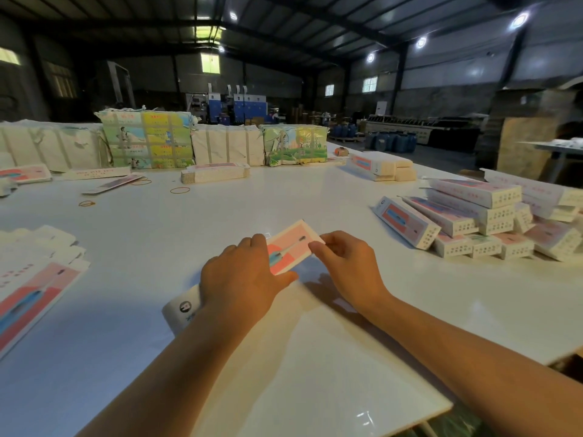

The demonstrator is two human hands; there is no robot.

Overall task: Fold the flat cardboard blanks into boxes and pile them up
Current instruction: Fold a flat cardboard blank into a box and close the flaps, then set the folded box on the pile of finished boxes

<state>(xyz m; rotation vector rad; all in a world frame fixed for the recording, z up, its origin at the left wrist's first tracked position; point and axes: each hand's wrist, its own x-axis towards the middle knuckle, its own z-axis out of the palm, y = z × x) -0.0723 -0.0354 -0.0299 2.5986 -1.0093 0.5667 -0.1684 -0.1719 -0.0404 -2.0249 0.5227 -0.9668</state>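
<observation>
Cardboard, pink and white print: one box (288,247) in work at near centre of the white surface (220,216), lying lengthwise away from me. My left hand (243,279) lies over its near half, fingers curled round the body. My right hand (344,263) pinches the far right edge between thumb and fingertips. Whether the end flaps are tucked, I cannot tell; the near end is hidden under the left hand.

Progress, as I judge it: well under way, not near done.
- Done: pile of folded boxes (479,222) at right, several layers, loosely stacked, some leaning. Another small stack (381,167) further back.
- Left: flat blanks (34,279) spread at near left, a good number. More flat stock (214,175) at far centre, and wrapped bundles (148,140) along the far edge, unopened.

Containers: the folded boxes look closed; I see nothing in them. Loose rubber bands (179,190) lie at far left.
</observation>
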